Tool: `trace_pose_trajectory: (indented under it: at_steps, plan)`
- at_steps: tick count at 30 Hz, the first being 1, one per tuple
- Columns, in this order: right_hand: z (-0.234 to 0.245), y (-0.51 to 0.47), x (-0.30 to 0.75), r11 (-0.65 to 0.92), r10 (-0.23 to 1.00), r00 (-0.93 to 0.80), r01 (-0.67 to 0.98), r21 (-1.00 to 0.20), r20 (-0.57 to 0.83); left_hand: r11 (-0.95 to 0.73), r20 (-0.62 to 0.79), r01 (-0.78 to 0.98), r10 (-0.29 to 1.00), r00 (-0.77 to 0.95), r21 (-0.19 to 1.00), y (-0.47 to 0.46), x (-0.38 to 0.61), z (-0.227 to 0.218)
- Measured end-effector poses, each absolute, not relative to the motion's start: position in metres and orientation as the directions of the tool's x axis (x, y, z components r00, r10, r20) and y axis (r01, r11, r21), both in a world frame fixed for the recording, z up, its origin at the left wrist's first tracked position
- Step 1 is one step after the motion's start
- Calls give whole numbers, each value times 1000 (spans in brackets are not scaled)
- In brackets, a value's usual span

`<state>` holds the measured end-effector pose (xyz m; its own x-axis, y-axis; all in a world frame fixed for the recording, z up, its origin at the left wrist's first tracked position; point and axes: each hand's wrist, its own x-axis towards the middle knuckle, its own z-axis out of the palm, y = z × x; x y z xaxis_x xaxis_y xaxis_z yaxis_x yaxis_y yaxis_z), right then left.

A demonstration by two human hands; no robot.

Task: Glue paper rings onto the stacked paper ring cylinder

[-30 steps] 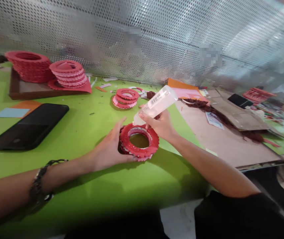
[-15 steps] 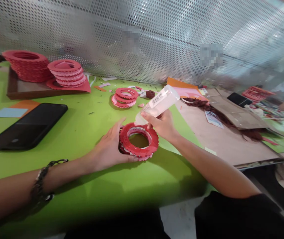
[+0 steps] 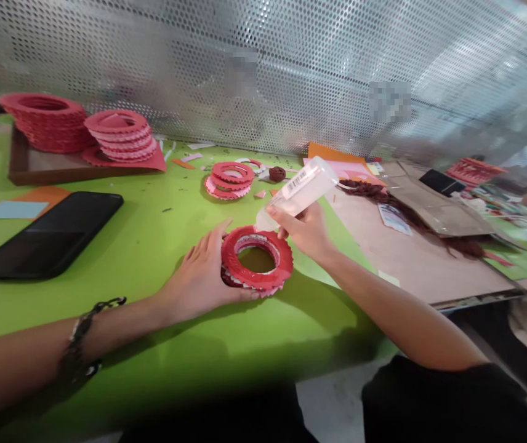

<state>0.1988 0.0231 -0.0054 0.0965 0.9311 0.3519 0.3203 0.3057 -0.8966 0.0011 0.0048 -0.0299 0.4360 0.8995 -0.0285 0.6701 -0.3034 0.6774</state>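
My left hand is wrapped around the left side of a stack of red and pink paper rings with zigzag edges, near the front of the green table. Wet, shiny streaks lie on the top ring. In my right hand is a translucent glue bottle with a barcode label, tilted with its lower end down at the far rim of the stack. The bottle's tip is partly hidden by my fingers. Farther back lies a small pile of red paper rings.
A brown tray with tall ring stacks stands at the back left. A black phone lies before it. A brown yarn ball, paper scraps and cardboard are farther back. A perforated metal screen borders the table.
The glue bottle has shifted slightly right along the far rim of the ring stack. My left hand stays around the stack. The whole view has drifted a little.
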Motion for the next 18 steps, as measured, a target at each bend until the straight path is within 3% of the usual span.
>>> trace_pose_trajectory:
  at_steps: [18]
  plan:
    - [-1,10,210,290,912,212,275,-917,352,-312,-4,684,908,419,660,1,3,-29]
